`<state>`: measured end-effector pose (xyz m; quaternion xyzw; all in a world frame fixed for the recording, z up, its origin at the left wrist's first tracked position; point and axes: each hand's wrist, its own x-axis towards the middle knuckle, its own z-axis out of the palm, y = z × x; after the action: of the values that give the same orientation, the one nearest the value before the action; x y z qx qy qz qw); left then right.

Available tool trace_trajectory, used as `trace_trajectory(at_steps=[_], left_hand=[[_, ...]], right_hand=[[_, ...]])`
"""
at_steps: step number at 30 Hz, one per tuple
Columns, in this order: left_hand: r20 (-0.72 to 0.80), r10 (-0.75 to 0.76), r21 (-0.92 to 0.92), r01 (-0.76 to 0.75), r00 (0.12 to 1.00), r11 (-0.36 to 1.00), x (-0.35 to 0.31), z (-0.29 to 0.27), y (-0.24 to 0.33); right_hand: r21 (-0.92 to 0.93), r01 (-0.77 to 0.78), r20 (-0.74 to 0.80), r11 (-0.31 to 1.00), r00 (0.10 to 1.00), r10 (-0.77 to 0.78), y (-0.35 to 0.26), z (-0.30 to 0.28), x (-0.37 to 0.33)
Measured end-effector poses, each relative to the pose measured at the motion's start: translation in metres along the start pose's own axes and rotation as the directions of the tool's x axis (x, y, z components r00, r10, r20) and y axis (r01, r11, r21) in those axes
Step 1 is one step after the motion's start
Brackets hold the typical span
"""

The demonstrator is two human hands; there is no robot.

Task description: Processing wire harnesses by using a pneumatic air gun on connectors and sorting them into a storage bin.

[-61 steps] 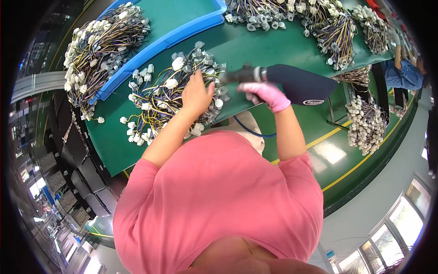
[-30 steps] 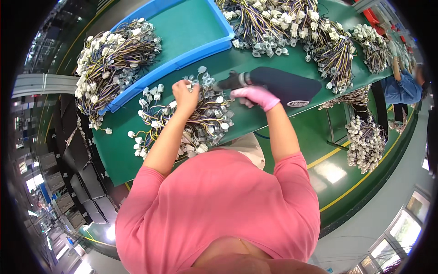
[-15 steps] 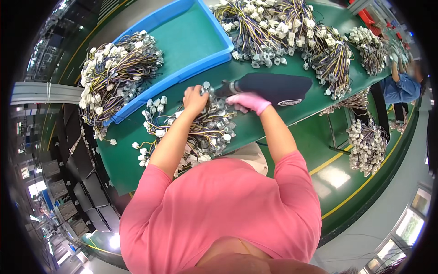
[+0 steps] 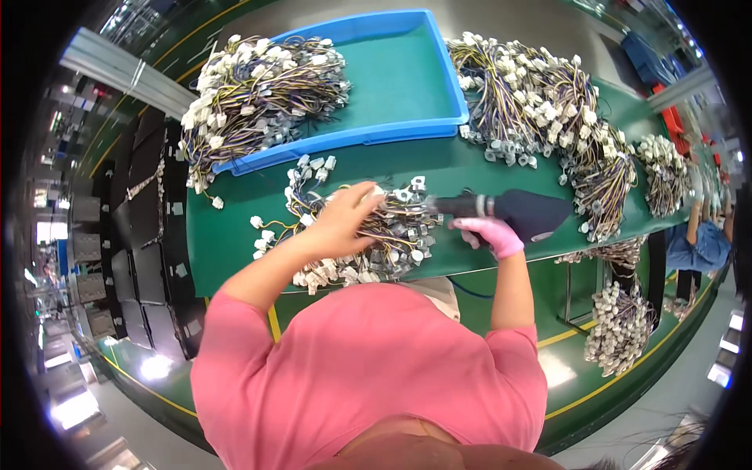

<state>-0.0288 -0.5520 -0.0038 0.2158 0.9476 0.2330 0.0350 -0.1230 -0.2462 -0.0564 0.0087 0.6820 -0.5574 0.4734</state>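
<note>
My bare left hand (image 4: 348, 219) lies over a pile of wire harnesses (image 4: 403, 227) with white and clear connectors. Its thumb and fingers are apart, and wires show between them. A small white connector sits by its fingertips. In a pink glove, my right hand (image 4: 492, 233) is to the right of the pile, its fingers curled together. What they hold, if anything, is hidden. Just beyond that hand is a dark tool (image 4: 501, 207) with a metal ring and a black nozzle toward the pile. Whether the glove touches it I cannot tell.
A blue tray (image 4: 462, 94) stands behind, more harnesses (image 4: 266, 90) heaped over its left end. Large harness bundles (image 4: 548, 110) line the right of the green table (image 4: 227, 243). Other bundles (image 4: 619, 329) hang below its edge. A person (image 4: 697, 243) works at the far right.
The whole view has shifted, so the table appears lower and further right. My left hand has drawn back leftward over the pile and spread. My right hand stays beside the dark tool.
</note>
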Motion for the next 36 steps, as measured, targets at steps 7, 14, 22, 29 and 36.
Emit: trace_trajectory(at_steps=[7, 14, 22, 29, 36], left_hand=[[0.035, -0.090, 0.263, 0.078, 0.995, 0.962, -0.056, 0.017, -0.039], [0.048, -0.072, 0.391, 0.047, 0.996, 0.919, -0.016, 0.045, -0.066], [-0.116, -0.079, 0.352, 0.115, 0.990, 0.929, -0.066, 0.063, -0.036], [-0.054, -0.321, 0.290, 0.322, 0.946, 0.901, -0.039, 0.056, -0.039], [0.166, -0.529, 0.178, 0.502, 0.832, 0.846, -0.047, 0.059, -0.018]], right_hand=[[0.325, 0.178, -0.251, 0.929, 0.963, -0.096, 0.057, -0.013, -0.008], [0.370, 0.215, -0.248, 0.904, 0.960, -0.127, 0.063, -0.004, -0.008], [0.394, 0.282, -0.302, 0.875, 0.939, -0.166, 0.077, -0.008, -0.007], [0.389, 0.285, -0.323, 0.876, 0.933, -0.160, 0.070, -0.004, -0.001], [0.435, 0.303, -0.300, 0.848, 0.937, -0.180, 0.080, -0.007, -0.005]])
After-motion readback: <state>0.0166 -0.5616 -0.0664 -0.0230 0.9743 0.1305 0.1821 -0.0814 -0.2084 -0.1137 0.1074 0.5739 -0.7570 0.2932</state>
